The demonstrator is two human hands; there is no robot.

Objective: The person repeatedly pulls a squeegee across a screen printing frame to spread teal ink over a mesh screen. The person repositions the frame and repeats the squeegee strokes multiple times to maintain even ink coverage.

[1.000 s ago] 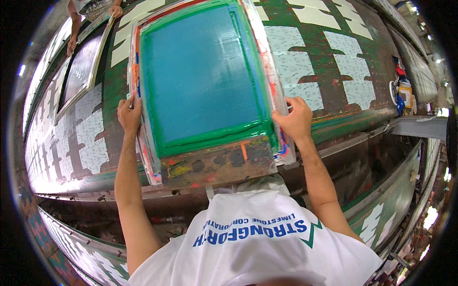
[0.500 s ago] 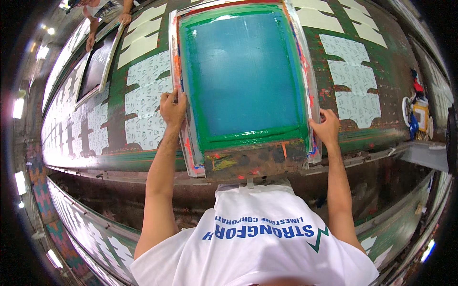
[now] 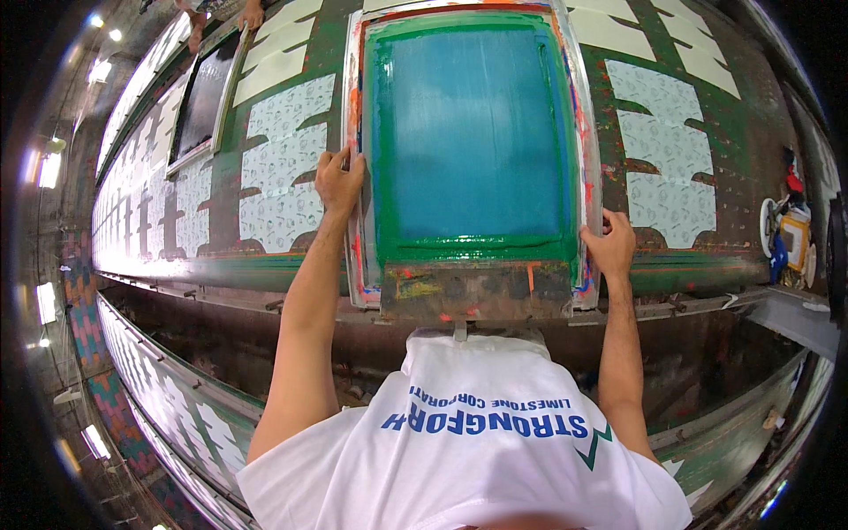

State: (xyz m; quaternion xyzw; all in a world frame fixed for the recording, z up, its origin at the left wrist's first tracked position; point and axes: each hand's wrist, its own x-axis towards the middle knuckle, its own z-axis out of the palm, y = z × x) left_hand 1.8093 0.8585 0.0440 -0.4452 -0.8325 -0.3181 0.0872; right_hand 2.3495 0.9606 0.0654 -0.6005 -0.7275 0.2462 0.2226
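In front of me lies a screen-printing frame [image 3: 353,110] with paint-smeared metal rails. Its mesh [image 3: 473,141] is blue, bordered by a wide green band. My left hand [image 3: 340,184] grips the left rail, fingers curled round it. Lower down on the other side, my right hand [image 3: 611,243] has the right rail between thumb and fingers. A brown, paint-stained flap [image 3: 477,293] spans the frame's near end. What lies under the mesh cannot be seen.
Patterned cut pieces [image 3: 287,168] lie left of the frame, with similar pieces [image 3: 667,163] on the right. Another person's hand [image 3: 252,15] holds a dark-meshed frame [image 3: 203,97] at far left. Tools and cloths [image 3: 791,234] sit at the right end of the long green table [image 3: 698,274].
The frame has turned slightly and sits straighter, its near left corner farther from me. Both hands keep their hold on the rails. The whole view has shifted a little.
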